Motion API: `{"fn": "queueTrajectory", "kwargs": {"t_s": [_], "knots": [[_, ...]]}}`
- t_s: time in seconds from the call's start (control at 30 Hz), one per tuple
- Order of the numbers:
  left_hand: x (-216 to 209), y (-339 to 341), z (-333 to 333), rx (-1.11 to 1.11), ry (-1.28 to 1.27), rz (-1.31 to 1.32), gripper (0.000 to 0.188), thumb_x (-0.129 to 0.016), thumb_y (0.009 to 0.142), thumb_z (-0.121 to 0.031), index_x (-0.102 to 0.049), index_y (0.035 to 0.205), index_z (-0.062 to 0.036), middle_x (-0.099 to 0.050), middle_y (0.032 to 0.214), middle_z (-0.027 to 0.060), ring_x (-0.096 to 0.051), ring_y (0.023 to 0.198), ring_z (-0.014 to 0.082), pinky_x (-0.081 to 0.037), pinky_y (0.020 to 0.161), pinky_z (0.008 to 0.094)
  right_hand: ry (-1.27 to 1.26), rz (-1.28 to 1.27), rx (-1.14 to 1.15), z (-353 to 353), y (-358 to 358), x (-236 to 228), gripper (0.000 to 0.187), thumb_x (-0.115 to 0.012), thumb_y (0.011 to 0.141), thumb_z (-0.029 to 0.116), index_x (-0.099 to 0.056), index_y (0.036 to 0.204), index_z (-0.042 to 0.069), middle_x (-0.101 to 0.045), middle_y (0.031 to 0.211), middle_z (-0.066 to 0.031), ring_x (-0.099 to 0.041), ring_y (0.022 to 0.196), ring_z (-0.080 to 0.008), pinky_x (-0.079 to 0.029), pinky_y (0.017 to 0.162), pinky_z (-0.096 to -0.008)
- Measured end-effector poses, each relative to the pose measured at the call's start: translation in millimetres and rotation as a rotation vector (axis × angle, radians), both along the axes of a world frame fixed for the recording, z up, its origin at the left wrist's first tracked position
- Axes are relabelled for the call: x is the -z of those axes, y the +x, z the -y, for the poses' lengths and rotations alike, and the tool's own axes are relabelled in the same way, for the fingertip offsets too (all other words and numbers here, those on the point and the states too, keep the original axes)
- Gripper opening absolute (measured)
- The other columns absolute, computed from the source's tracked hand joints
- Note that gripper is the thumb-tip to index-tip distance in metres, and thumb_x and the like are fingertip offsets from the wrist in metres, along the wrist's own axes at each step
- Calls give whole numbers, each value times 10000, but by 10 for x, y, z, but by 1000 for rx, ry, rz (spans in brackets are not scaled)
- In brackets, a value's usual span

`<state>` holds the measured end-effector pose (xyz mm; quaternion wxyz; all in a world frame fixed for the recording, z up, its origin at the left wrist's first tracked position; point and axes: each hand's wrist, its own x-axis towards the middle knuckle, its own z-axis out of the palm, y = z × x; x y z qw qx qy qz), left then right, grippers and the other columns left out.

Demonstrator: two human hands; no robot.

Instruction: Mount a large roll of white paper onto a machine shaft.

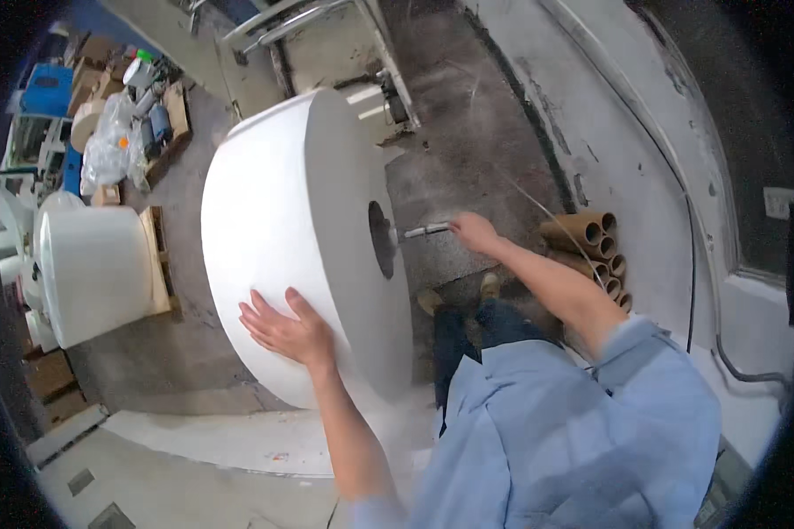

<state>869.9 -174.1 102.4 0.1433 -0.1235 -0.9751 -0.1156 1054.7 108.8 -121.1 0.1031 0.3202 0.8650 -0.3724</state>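
Observation:
A large white roll [254, 203], probably paper, fills the middle of the view. Its flat end faces right, with a dark core hole [380, 256] at the centre. My left hand [289, 333] lies on the curved side of the roll, fingers spread and palm against the surface. From the core a slim metal handle [426, 230] sticks out to the right. My right hand [475, 233] is closed on its outer end, and the fingers partly hide that end.
Brown cardboard tubes [582, 231] are stacked by the right wall. Another white roll [97, 269] stands at the left beside a wooden pallet edge [157, 256]. A metal machine frame [397, 66] is beyond the roll. Plastic-wrapped items [110, 145] lie at the far left.

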Motion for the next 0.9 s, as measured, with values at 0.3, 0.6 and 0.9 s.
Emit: {"fn": "queueTrajectory", "kwargs": {"t_s": [0.3, 0.6, 0.9], "knots": [[-101, -34, -124, 26, 43, 100, 633, -483, 937, -394, -367, 1414, 5, -261, 1499, 253, -194, 1408, 401, -159, 1130, 516, 84, -171, -220, -68, -1212, 1366, 218, -550, 874, 219, -636, 1019, 79, -610, 959, -196, -586, 939, -396, -459, 764, -489], [-41, -78, -117, 19, 117, 167, 640, -488, 930, -360, -345, 1420, 27, -207, 1517, 256, -174, 1414, 406, -171, 1122, 516, 109, -135, -392, -266, -1341, 1472, 156, -552, 853, 115, -644, 972, 74, -596, 973, -163, -570, 992, -352, -472, 813, -450], [-42, -68, -145, 33, 113, 151, 568, -451, 952, -295, -356, 1421, 11, -229, 1525, 220, -170, 1432, 340, -177, 1142, 467, 128, -105, -429, -236, -1504, 1269, 199, -550, 851, 101, -650, 1022, 75, -606, 981, -147, -595, 966, -373, -479, 801, -467]]}}
